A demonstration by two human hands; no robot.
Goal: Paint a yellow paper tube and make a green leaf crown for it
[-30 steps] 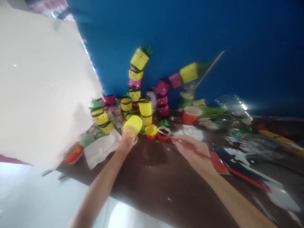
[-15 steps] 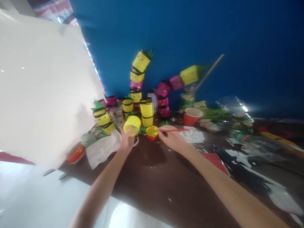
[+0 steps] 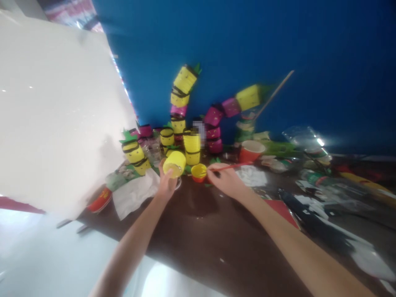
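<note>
My left hand [image 3: 167, 183] is closed round a yellow paper cup [image 3: 176, 162], tilted so its pale base faces me. In my right hand [image 3: 223, 178] I pinch a thin red-handled paintbrush [image 3: 236, 166]. Its tip end is over a small red cup of yellow paint [image 3: 198, 173], which stands on the dark table [image 3: 198, 231] between my hands. Just behind it, a yellow cup stack [image 3: 192, 148] with black bands stands upright. A crumpled white tissue [image 3: 134, 196] lies left of my left hand.
Yellow and magenta cup chains [image 3: 213, 128] curve up before the blue wall [image 3: 247, 45]. A red cup [image 3: 251, 151] stands back right, near plastic bottles [image 3: 315, 177]. Black scissors-like clutter [image 3: 312, 222] lies right. A red bowl-like container [image 3: 99, 201] sits at the left edge.
The yellow cup in my left hand has shifted slightly to the right. The brush's handle end has tipped up a little in my right hand; its tip end stays at the paint cup.
</note>
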